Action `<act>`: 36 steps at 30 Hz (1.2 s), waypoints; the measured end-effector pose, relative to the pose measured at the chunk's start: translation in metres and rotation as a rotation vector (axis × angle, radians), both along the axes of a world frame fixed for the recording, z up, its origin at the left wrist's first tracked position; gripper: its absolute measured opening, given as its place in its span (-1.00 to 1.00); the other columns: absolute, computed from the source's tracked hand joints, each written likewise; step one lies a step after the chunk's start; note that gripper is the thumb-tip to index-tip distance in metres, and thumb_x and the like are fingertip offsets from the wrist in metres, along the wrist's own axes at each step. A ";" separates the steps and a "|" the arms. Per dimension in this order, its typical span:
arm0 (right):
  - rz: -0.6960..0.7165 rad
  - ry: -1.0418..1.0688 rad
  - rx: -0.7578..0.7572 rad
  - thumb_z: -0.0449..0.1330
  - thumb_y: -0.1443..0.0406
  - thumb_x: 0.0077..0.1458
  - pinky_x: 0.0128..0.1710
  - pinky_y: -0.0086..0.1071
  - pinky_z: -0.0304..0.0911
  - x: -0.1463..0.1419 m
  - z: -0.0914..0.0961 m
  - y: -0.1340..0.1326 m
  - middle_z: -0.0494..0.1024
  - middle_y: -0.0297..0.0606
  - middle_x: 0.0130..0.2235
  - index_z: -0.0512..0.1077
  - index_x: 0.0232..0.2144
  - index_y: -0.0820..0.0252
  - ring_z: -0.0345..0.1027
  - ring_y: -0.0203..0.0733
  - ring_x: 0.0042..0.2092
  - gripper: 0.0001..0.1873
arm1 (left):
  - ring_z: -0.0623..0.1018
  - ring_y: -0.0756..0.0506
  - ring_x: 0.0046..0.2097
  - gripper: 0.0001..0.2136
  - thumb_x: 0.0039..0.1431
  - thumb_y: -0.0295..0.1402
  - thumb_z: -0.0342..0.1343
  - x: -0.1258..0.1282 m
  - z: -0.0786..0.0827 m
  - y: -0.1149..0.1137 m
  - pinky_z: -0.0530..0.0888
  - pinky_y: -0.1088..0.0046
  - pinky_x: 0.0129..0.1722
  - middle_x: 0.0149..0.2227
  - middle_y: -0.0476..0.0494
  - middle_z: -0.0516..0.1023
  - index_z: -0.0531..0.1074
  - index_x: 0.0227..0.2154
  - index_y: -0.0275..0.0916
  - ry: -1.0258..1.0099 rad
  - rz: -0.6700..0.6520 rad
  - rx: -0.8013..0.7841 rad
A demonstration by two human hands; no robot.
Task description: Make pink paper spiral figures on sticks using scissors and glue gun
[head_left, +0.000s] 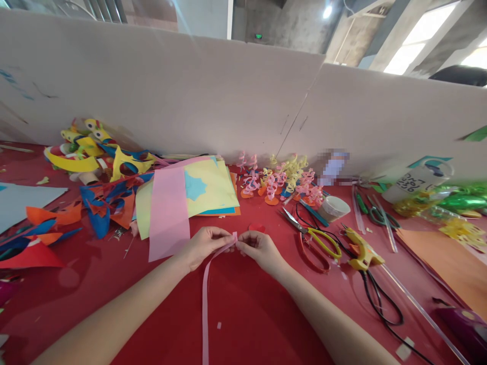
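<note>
My left hand [203,244] and my right hand [258,247] meet over the red table [247,314], both pinching the top end of a long narrow pink paper strip [206,299]. The strip hangs down from my fingers and runs toward the near edge. Both hands are closed in a pinch on it. A small red paper piece [256,227] lies just behind my right hand. A pink paper sheet [168,213] lies to the left of my left hand.
Stacked coloured sheets [207,190] lie behind the hands. Curled paper ornaments [279,180] stand at the back. Scissors [314,238], a yellow glue gun [361,251] with black cord and a tape roll [334,208] lie right. Paper cutouts [102,197] pile left. A cardboard wall [190,96] backs the table.
</note>
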State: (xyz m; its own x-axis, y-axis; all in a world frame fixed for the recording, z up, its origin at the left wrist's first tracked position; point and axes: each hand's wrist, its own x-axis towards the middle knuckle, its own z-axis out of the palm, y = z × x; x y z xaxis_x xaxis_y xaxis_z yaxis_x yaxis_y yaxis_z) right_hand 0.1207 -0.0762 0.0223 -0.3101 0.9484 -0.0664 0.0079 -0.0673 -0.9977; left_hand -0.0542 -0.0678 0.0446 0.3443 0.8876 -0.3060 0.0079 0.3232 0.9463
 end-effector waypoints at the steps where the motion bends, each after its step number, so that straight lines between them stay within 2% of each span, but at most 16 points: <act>1: -0.003 0.005 0.000 0.25 0.07 -0.13 -0.46 -0.42 0.21 0.000 0.000 0.000 0.44 -0.36 -0.54 0.38 -0.51 0.21 0.27 -0.33 -0.52 -0.69 | 0.53 -0.03 -0.39 -0.80 -0.08 -0.22 0.27 0.000 -0.001 0.000 0.44 0.45 -0.27 -0.51 -0.08 0.57 0.56 -0.50 -0.28 0.011 -0.004 0.023; 5: -0.008 0.027 0.000 0.24 0.07 -0.11 -0.48 -0.43 0.16 -0.001 0.001 0.000 0.43 -0.36 -0.55 0.37 -0.53 0.21 0.24 -0.33 -0.54 -0.69 | 0.55 -0.07 -0.32 -0.81 -0.05 -0.23 0.25 -0.001 -0.003 0.000 0.43 0.41 -0.19 -0.42 -0.11 0.61 0.57 -0.46 -0.26 0.021 -0.025 0.069; 10: -0.037 0.003 0.014 0.23 0.09 -0.09 -0.51 -0.44 0.12 -0.001 0.001 -0.001 0.40 -0.38 -0.58 0.35 -0.56 0.21 0.20 -0.34 -0.55 -0.70 | 0.56 -0.09 -0.26 -0.82 -0.09 -0.26 0.27 -0.001 -0.005 0.000 0.43 0.40 -0.15 -0.36 -0.12 0.63 0.57 -0.42 -0.25 0.016 -0.028 0.036; 17: -0.023 0.026 -0.007 0.24 0.07 -0.13 -0.48 -0.42 0.19 -0.001 -0.002 0.000 0.46 -0.33 -0.54 0.38 -0.53 0.20 0.26 -0.32 -0.53 -0.69 | 0.57 -0.11 -0.29 -0.83 -0.09 -0.25 0.26 -0.001 -0.007 0.000 0.44 0.38 -0.18 -0.39 -0.12 0.63 0.58 -0.46 -0.24 0.063 0.006 0.072; 22: -0.041 -0.008 -0.007 0.25 0.10 -0.15 -0.51 -0.43 0.16 0.000 -0.002 0.001 0.39 -0.39 -0.61 0.36 -0.58 0.19 0.23 -0.33 -0.56 -0.72 | 0.56 -0.13 -0.25 -0.84 -0.12 -0.27 0.27 0.001 -0.008 -0.001 0.43 0.37 -0.15 -0.36 -0.12 0.63 0.58 -0.46 -0.24 0.082 0.019 0.065; 29: 0.001 0.023 0.003 0.23 0.05 -0.11 -0.43 -0.40 0.23 0.001 0.000 0.002 0.49 -0.31 -0.52 0.43 -0.52 0.21 0.30 -0.29 -0.50 -0.68 | 0.57 -0.11 -0.27 -0.87 -0.09 -0.35 0.23 0.000 -0.006 0.000 0.43 0.38 -0.16 -0.36 -0.12 0.63 0.56 -0.42 -0.25 0.082 0.005 0.096; 36: -0.036 -0.043 0.060 0.22 0.03 -0.08 -0.48 -0.41 0.20 0.002 -0.004 0.002 0.45 -0.33 -0.56 0.40 -0.55 0.19 0.28 -0.30 -0.52 -0.66 | 0.56 -0.12 -0.27 -0.84 -0.11 -0.32 0.24 0.002 -0.003 -0.002 0.42 0.37 -0.17 -0.38 -0.13 0.62 0.55 -0.43 -0.26 0.129 -0.006 0.109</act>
State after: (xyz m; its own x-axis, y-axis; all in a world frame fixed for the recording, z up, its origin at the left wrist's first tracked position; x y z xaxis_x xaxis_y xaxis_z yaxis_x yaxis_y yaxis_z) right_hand 0.1228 -0.0741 0.0181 -0.2737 0.9616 -0.0220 0.0494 -0.0088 -0.9987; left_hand -0.0523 -0.0700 0.0419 0.3140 0.9159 -0.2500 0.1330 0.2182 0.9668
